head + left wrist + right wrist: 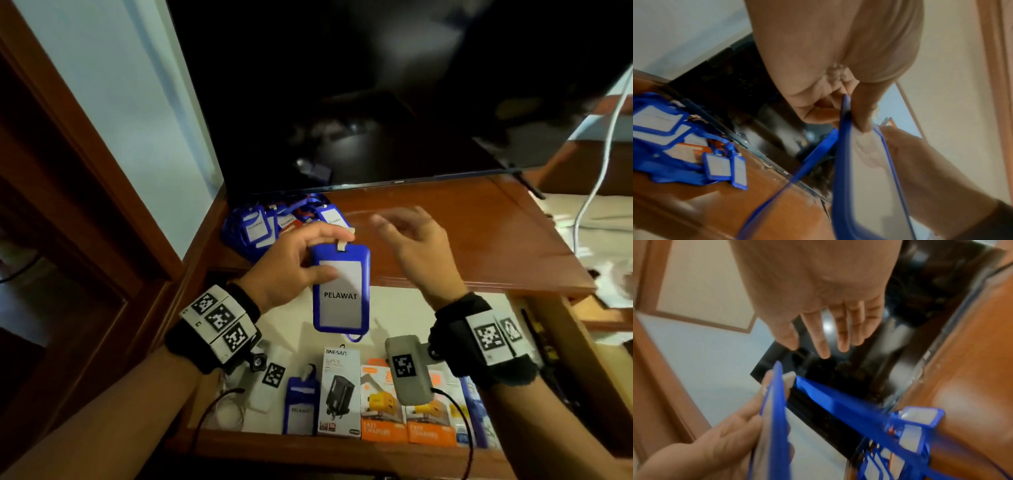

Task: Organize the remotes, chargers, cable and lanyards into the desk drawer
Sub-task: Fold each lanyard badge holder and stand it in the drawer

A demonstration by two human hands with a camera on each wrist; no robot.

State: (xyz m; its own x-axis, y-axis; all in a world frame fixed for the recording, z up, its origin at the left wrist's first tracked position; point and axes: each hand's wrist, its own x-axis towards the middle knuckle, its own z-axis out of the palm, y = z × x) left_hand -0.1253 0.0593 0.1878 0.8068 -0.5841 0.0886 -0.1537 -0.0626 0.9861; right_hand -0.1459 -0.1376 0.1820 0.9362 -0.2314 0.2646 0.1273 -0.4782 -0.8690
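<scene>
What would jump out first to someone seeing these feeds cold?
The blue plastic badge holder printed PELAWAT, pinched near its top by the left hand above the open wooden drawer, with the right hand spread open beside it. Next, the heap of blue lanyards and badge holders on the reddish-brown desk top under the black television screen. In the drawer, boxed chargers stand in a row.

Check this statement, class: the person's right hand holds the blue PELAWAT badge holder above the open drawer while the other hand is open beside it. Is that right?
One error: the left hand holds the blue PELAWAT badge holder, as the head view shows. The right hand is open beside it, above the open drawer.
</scene>
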